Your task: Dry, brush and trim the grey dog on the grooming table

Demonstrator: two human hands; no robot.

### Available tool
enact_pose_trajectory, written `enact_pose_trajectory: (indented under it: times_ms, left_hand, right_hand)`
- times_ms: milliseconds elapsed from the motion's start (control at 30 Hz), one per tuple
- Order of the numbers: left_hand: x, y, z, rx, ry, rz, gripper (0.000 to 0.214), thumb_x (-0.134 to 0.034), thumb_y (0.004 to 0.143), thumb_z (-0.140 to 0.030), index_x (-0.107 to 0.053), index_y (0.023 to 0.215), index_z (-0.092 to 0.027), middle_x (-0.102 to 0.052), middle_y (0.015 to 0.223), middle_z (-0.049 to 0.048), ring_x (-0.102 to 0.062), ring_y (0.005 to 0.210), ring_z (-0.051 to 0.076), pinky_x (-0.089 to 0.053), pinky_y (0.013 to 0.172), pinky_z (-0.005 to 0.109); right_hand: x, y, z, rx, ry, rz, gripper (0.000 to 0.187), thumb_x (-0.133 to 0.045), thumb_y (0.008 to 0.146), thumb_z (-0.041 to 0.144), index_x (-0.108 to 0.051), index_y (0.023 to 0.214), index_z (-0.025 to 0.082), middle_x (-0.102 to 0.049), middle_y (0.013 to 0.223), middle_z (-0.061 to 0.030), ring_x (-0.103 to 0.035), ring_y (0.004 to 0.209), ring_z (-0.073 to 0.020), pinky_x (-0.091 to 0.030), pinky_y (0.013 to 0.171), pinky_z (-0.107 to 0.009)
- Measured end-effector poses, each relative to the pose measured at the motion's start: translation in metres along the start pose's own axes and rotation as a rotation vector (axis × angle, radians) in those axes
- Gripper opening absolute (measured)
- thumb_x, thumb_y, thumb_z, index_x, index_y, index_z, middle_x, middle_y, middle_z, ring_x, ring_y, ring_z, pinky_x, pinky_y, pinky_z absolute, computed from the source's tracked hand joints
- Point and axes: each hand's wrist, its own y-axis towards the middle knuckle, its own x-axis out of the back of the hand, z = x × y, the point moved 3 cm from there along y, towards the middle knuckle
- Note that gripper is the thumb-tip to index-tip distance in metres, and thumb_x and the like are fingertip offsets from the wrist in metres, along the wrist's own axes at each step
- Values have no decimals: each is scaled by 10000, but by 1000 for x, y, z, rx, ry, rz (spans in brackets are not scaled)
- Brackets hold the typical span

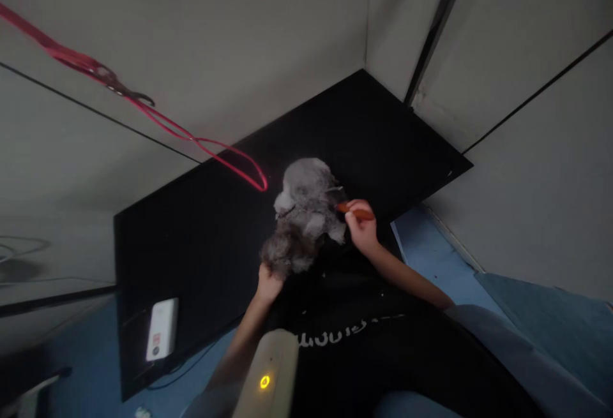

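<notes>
Handling a furry grey animal [309, 191] on the black desk [191, 249], near the middle of its near edge, just in front of the body. Pinching an orange-handled tool [364, 214] in the right hand [363, 231], with fingers curled around the handle and the front end pointed at the animal's side, too blurred to tell its shape or whether touching the fur. Touching the darker, brownish fur at the animal's near end with the left hand [269, 283]; cannot tell whether spread or gripping, with fingers hidden in the coat.

Hanging in from the upper left, a red lead [71, 59] with a dark clip [109, 80], ending in a loop above the desk, just beside the animal and apart from it. Lying near the desk's left end, a white box-shaped device [161, 328], well apart from both hands. Jutting up from the bottom, close to the left forearm, a pale device [275, 364] with a glowing yellow power symbol. Wearing a black apron [335, 380] with white lettering across it. Below the desk, blue floor [89, 348]; behind it, grey wall panels [230, 54].
</notes>
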Motion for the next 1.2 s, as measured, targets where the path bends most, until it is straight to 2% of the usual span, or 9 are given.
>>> enact_pose_trajectory:
  times_ms: [100,233,433,500,633,767,900,1033,1200]
  left_hand:
    - [0,1,-4,-96,75,50,457,-581,760,-529,-660,997,-146,-726,961,132,-686,900,280,-573,846,434]
    - [-4,1,-20,-392,256,172,532,-565,797,-336,-514,1289,-142,-550,1354,171,-499,1280,324,-426,1057,521]
    - [-16,-6,-38,-783,388,276,299,-461,685,-52,-612,917,-165,-591,1303,150,-416,1345,308,-440,1015,530]
    - [-21,-10,-38,-813,402,265,285,-455,686,-45,-619,884,-169,-620,1266,145,-442,1322,295,-462,984,509]
    - [-29,-18,-31,-796,442,189,215,-466,779,-107,-641,881,-179,-687,1157,138,-523,1238,280,-467,951,495]
    - [-35,-25,-23,-738,439,201,206,-443,850,-145,-642,868,-192,-716,1110,124,-550,1211,263,-473,952,478]
    - [-37,-27,-19,-731,416,193,160,-499,868,-223,-655,897,-200,-724,1093,114,-550,1218,269,-479,952,468]
    - [-37,-27,-16,-762,356,200,140,-517,869,-225,-653,860,-195,-715,1119,119,-527,1256,269,-472,978,473]
    - [-34,-26,-16,-771,251,155,87,-546,849,-184,-629,874,-195,-703,1140,124,-500,1290,268,-486,982,470]
  right_hand:
    - [-7,1,-7,-117,15,292,220,-648,778,424,-571,830,224,-629,840,-34,-613,808,-191,-519,781,-364]
    - [3,19,-5,-132,-34,-50,240,-595,804,449,-546,869,223,-627,845,-28,-598,796,-180,-507,780,-348]
    - [-12,37,3,-199,-17,127,266,-627,756,454,-543,846,218,-616,769,-7,-594,732,-172,-500,724,-325]
    - [-10,41,8,-141,-67,-11,246,-606,773,437,-541,858,216,-608,795,-7,-586,753,-168,-491,752,-324]
    - [-25,39,12,-186,-56,305,236,-620,756,422,-552,831,209,-616,784,-5,-591,744,-166,-489,727,-309]
    - [-21,42,18,-157,-113,49,232,-599,765,406,-536,879,215,-596,783,4,-560,711,-154,-476,706,-299]
    - [-31,39,20,-216,-60,267,210,-596,773,399,-541,863,218,-604,760,4,-570,689,-157,-484,668,-296]
    - [-24,41,27,-94,-130,17,193,-597,777,378,-525,856,217,-575,785,1,-573,741,-163,-482,735,-313]
    - [-28,36,21,-183,-75,255,212,-582,784,411,-530,848,216,-595,761,-2,-580,727,-171,-488,721,-318]
